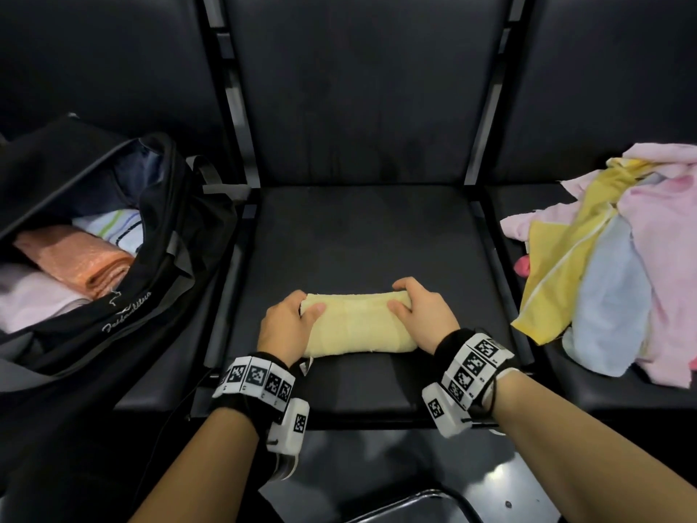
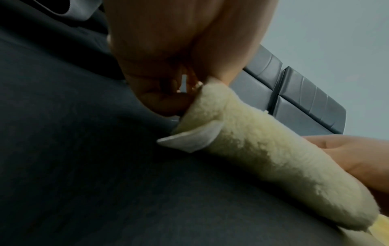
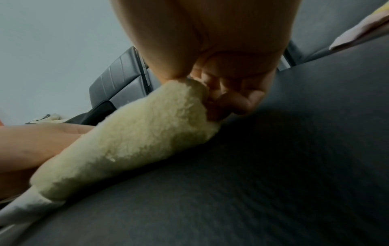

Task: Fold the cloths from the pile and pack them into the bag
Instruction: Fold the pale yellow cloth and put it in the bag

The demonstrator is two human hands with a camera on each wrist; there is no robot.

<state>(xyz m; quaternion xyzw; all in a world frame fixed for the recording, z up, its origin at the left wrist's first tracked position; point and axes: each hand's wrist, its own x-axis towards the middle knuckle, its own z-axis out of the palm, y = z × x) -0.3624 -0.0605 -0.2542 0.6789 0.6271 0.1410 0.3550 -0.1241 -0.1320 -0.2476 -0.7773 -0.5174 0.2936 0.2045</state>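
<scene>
**A:** What are the hands doing with that pale yellow, fleecy folded cloth [image 1: 356, 326]?

**B:** It is lying crosswise on the front part of the black padded middle seat [image 1: 362, 228]. The left hand [image 1: 288, 326] is gripping its left end, thumb on top and fingers curling round the far edge; the right hand [image 1: 422, 315] is doing the same at the right end. I would say both are pinching the far fold to bring it over or to lift the bundle whole, which is why each is taking an end rather than the middle.

**A:** And the bag?

**B:** The black fabric bag [image 1: 124, 296] is sitting open on the seat to the left, so a folded piece is only going a short way across. Inside it a folded orange cloth [image 1: 79, 262], a white striped one [image 1: 113, 228] and a pale pink one [image 1: 34, 300] are already lying. The loose pile of pink, yellow and light blue cloths [image 1: 611, 266] is waiting on the seat to the right, so much of the task is looking undone.

**A:** Anything you are struggling to see?

**B:** Yes. The wrist views are showing the fingertips [image 2: 168, 103] tucking against the cloth's end, yet how many layers they are holding is hidden. A white tag [image 2: 189, 138] is sticking out at the left end. The bag's bottom and the pile's right side are running out of view.
</scene>
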